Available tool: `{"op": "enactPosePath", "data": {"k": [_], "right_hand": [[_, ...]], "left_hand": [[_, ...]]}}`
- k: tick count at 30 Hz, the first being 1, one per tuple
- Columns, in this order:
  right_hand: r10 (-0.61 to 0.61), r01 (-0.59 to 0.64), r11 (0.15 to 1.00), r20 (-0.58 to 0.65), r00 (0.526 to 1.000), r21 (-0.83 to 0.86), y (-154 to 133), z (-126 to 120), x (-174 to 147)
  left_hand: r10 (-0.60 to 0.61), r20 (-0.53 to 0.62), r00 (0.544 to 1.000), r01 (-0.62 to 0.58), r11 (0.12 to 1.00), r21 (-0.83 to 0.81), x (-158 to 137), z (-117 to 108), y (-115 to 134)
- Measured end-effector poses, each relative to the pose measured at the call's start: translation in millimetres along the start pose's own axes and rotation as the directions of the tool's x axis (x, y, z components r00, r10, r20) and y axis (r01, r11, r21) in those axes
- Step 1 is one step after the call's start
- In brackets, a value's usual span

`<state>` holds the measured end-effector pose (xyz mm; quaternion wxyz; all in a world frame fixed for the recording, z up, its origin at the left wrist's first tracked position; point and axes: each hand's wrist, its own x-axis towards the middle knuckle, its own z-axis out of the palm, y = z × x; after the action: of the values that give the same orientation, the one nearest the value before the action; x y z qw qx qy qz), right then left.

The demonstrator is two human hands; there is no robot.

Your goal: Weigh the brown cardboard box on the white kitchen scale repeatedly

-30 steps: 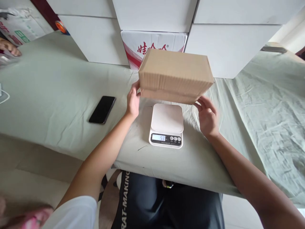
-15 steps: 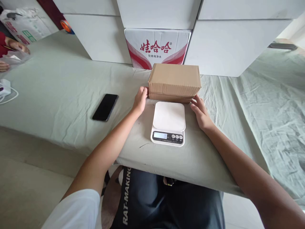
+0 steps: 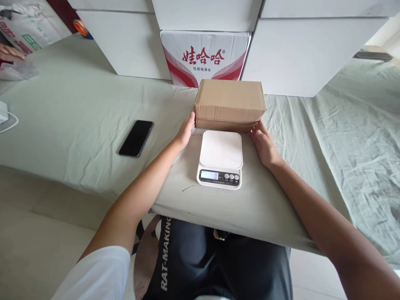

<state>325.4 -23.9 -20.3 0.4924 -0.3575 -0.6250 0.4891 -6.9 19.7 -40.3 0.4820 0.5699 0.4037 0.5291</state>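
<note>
A closed brown cardboard box [image 3: 230, 98] sits on the green cloth, just behind a white kitchen scale [image 3: 221, 150]. Against the box's left end presses my left hand [image 3: 186, 128], its fingers straight along the side. My right hand [image 3: 264, 143] grips the lower right corner, with some fingertips hidden behind or under the box. Both hands hold the box between them. The scale's plate is bare, and its lit display reads 0.
A black phone [image 3: 136, 138] lies left of my left arm. Behind the box stand a printed water carton [image 3: 203, 58] and large white boxes [image 3: 287, 58]. At the far left are another person's hand [image 3: 11, 53], a plastic bag [image 3: 18, 71] and a white cable [image 3: 14, 121].
My left fingers have straightened and lie flatter against the box's end. My right hand is closer in on its corner. The view has shifted slightly, and the other person's hands have moved.
</note>
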Motion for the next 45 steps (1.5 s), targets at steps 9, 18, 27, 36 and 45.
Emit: {"op": "enactPosePath", "data": {"k": [9, 18, 27, 36, 45], "right_hand": [[-0.212, 0.212, 0.977, -0.226, 0.951, -0.027, -23.0, 9.6, -18.3], [-0.291, 0.338, 0.941, -0.483, 0.826, 0.012, -46.5, 49.2, -45.4], [-0.249, 0.307, 0.952, -0.602, 0.759, -0.007, -47.1, 54.0, -49.6], [-0.271, 0.301, 0.953, -0.563, 0.781, -0.041, -32.6, 43.1, -52.1], [-0.172, 0.188, 0.982, -0.501, 0.848, -0.019, -20.4, 37.7, -47.8]], "left_hand": [[0.386, -0.329, 0.862, -0.367, 0.922, 0.12, -19.5, 5.9, 27.8], [0.542, -0.586, 0.602, -0.475, 0.833, 0.283, -31.8, 15.6, 60.4], [0.597, -0.536, 0.597, -0.592, 0.779, 0.208, -37.3, 18.8, 57.3], [0.545, -0.516, 0.661, -0.518, 0.829, 0.213, -56.6, 26.8, 51.9], [0.249, -0.365, 0.897, -0.214, 0.968, 0.132, -113.0, 38.4, 45.0]]}}
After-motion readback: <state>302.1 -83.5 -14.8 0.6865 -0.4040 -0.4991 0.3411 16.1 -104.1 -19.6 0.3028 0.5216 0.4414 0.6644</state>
